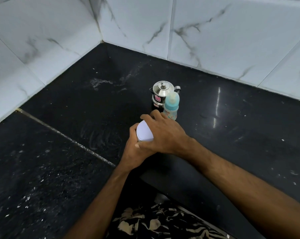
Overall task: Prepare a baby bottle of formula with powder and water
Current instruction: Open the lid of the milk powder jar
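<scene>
While the left hand (134, 153) grips the white-lidded powder container (144, 132) from below and the right hand (164, 133) curls over its lid near the counter's front edge, twisting gently against a steady base should avoid spilling. Just beyond stand the capped blue baby bottle (171, 107) and steel kettle (160, 95) on the dusty black granite counter (76, 104), backed by marble-patterned wall tiles (214, 31).

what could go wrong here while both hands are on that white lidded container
The left hand grips the container body while the right hand covers its white lid; if the lid gives suddenly, the contents may spill onto the black counter.

The baby bottle and steel pot stand just behind the right hand's fingers, so a jerk might knock the bottle over.

The container sits near the counter's front edge and could slip off.
</scene>
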